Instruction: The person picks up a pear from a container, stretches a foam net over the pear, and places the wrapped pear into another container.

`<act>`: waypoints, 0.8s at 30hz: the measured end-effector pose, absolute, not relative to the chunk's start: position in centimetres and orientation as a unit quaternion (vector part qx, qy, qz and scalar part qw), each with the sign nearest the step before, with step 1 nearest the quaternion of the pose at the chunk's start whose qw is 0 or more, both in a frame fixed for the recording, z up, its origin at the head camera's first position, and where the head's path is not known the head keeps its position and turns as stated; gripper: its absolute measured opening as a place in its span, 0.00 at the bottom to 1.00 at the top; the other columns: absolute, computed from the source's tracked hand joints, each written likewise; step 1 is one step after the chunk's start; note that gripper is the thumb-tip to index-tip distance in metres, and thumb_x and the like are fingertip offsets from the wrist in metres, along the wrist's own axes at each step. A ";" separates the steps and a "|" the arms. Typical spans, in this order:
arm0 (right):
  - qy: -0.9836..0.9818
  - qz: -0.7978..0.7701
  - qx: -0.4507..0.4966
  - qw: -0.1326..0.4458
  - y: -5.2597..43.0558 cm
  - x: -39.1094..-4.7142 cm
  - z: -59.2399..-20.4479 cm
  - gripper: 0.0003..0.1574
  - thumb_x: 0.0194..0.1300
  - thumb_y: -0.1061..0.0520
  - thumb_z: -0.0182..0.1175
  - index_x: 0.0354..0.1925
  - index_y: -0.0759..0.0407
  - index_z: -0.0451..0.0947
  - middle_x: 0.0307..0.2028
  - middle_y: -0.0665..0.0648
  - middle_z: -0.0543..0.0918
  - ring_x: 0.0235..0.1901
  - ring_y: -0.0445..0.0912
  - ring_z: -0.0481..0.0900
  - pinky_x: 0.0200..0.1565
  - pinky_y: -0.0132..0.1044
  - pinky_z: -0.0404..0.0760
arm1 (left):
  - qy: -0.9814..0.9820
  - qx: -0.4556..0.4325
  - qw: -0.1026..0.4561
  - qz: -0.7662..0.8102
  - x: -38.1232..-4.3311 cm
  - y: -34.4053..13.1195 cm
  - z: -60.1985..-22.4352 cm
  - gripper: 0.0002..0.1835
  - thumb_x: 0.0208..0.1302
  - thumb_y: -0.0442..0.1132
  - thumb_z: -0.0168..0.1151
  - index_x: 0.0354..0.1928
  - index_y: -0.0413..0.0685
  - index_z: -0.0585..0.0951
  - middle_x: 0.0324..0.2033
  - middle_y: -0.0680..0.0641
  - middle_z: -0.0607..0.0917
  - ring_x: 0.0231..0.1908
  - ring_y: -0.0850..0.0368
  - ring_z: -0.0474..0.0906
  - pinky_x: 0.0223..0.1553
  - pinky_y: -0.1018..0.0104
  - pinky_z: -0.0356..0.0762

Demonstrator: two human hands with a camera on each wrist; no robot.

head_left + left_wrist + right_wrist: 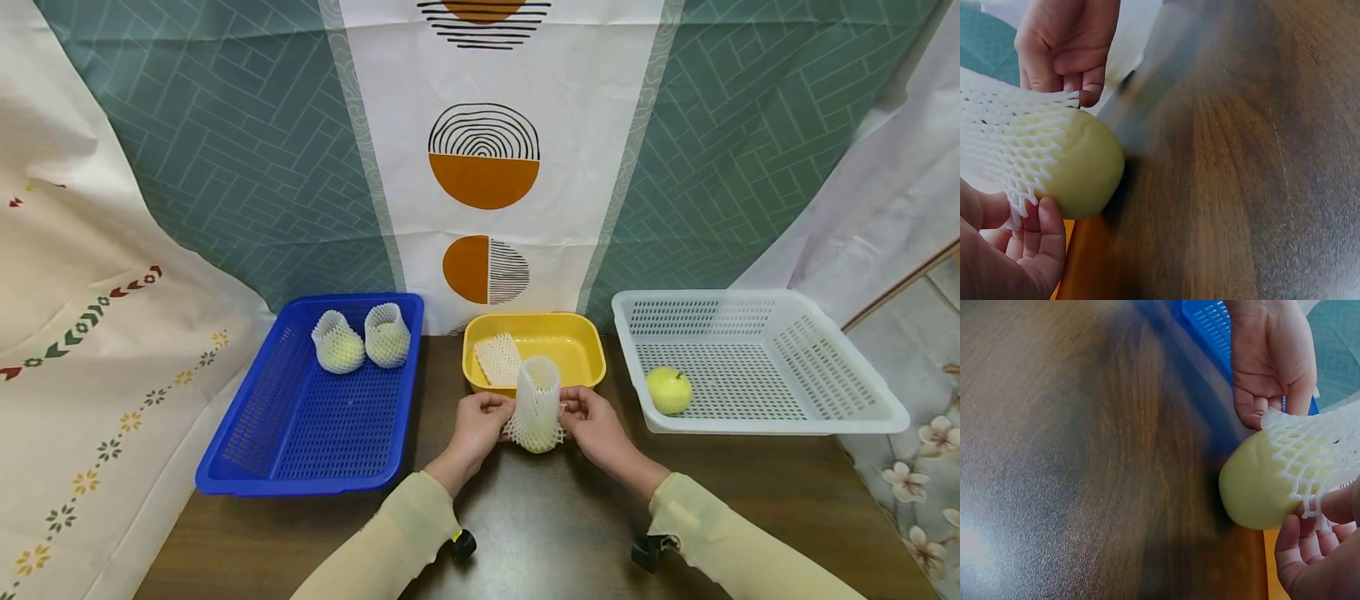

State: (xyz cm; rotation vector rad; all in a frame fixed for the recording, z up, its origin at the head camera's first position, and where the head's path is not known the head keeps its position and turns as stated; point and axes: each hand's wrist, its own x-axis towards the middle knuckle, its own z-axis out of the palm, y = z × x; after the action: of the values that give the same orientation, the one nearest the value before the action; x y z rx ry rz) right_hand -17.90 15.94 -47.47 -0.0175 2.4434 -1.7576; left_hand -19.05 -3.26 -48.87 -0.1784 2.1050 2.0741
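A white foam net sleeve (538,387) stands over a yellow-green, apple-like fruit (1094,165) on the dark table, in front of the yellow basin. The net's lower edge is spread around the fruit, whose lower part shows bare in both wrist views. On the left, my left hand (478,429) pinches the net's edge between thumb and fingers. Opposite it, my right hand (598,429) pinches the other side of the edge. The upper part of the net rises as an open tube above the fruit.
Inside the yellow basin (581,350) lies a flat foam net (498,360). At left, a blue basket (337,433) holds two netted fruits (387,335). The white basket (750,379) at right holds one bare fruit (669,391). A patterned cloth (517,75) hangs behind.
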 end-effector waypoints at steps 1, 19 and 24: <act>0.809 -0.584 -0.006 0.064 16.0 -17.9 -47.5 0.17 0.63 0.65 0.55 0.51 0.66 0.72 0.40 0.63 0.80 0.33 0.46 0.77 0.33 0.35 0.79 | 0.708 -0.061 0.091 0.698 -19.1 -3.3 -48.9 0.12 0.62 0.38 0.60 0.41 0.34 0.80 0.29 0.47 0.82 0.25 0.61 0.77 0.27 0.64 0.81; 0.814 -0.578 0.004 0.056 16.2 -18.3 -49.1 0.17 0.62 0.68 0.55 0.50 0.67 0.71 0.36 0.63 0.78 0.29 0.45 0.75 0.31 0.34 0.80 | 0.737 -0.087 0.084 0.665 -19.5 -3.4 -50.2 0.08 0.63 0.34 0.58 0.37 0.35 0.81 0.25 0.47 0.80 0.19 0.60 0.75 0.23 0.66 0.80; 0.817 -0.573 0.011 0.063 16.4 -18.3 -49.5 0.17 0.61 0.69 0.55 0.50 0.69 0.71 0.35 0.63 0.78 0.29 0.45 0.76 0.31 0.37 0.81 | 0.741 -0.085 0.086 0.660 -19.5 -3.5 -50.3 0.08 0.62 0.33 0.58 0.36 0.34 0.81 0.25 0.47 0.81 0.18 0.61 0.74 0.23 0.65 0.80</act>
State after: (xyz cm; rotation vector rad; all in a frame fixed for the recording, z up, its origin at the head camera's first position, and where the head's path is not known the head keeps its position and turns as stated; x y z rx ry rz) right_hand -18.25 16.42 -49.52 0.0329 2.4701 -1.7310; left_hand -19.45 -3.45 -50.34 -0.2526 2.2096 1.9674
